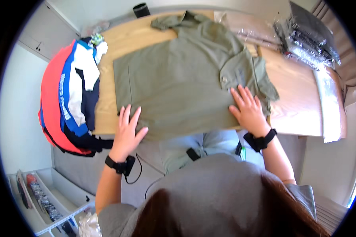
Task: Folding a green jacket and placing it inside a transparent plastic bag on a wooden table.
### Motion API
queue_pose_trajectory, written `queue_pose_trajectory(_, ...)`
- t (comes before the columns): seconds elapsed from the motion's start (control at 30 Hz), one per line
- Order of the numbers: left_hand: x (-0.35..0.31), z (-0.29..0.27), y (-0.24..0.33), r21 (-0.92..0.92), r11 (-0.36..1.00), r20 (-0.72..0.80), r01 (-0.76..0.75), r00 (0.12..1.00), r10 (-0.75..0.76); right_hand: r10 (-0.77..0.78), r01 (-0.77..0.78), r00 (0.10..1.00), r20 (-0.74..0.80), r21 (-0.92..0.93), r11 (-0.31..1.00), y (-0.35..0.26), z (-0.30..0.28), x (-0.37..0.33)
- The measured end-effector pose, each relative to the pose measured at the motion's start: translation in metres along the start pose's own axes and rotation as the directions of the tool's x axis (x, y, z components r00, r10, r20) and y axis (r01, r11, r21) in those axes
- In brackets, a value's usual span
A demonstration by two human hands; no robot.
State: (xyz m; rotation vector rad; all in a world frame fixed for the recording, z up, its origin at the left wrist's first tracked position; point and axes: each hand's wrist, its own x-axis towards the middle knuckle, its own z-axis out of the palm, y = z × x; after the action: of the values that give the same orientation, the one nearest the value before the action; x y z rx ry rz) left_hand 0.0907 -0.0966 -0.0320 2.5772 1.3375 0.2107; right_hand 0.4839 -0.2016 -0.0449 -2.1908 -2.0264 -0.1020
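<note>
Wooden table [296,98] runs across your view, pale top, with light walls and a white cabinet [43,37] off to your left. Grey floor shows below the table edge.

Olive shirt [178,79] lies flat on the table, spread wide, collar pointing away from you. Its near hem hangs just over the table's front edge, right above your lap.

Your left hand [127,132] rests flat on the shirt's near left corner, fingers spread, gripping nothing. Your right hand [248,110] presses flat on the near right part of the shirt, just beside the folded-in sleeve [261,79], fingers splayed, also gripping nothing. Both wrists carry black bands.

Left of the shirt, touching the table's end, sits a pile [69,98] of red, blue and white garments, partly hanging off the edge. At the far right, clear plastic bags [308,39] holding dark clothes lie stacked, well apart from your hands. A black cup [141,9] stands at the far edge. White wire shelves [47,197] with small items sit low at your left. Nothing lies between your hands and the shirt.
</note>
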Motion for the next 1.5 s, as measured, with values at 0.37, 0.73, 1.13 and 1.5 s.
queue_pose_trajectory(0.37,0.04,-0.155,-0.042,-0.145,0.989,-0.13,0.041,0.99,-0.061,-0.154,0.133,0.988,0.009,0.451,0.882,0.014,-0.203,0.108)
queue_pose_trajectory(0.73,0.202,-0.103,-0.123,-0.016,1.0,0.036,-0.003,0.999,0.004,0.031,-0.173,0.888,0.458,0.271,0.947,-0.003,-0.078,0.353)
queue_pose_trajectory(1.13,0.23,-0.04,-0.136,-0.151,0.989,-0.036,0.012,0.999,-0.017,0.195,-0.273,0.941,0.275,0.281,0.92,0.022,0.027,0.392)
queue_pose_trajectory(1.5,0.176,-0.109,-0.085,-0.059,0.972,-0.189,-0.226,0.959,0.211,0.087,-0.078,0.995,0.041,0.869,0.488,0.057,-0.109,0.265)
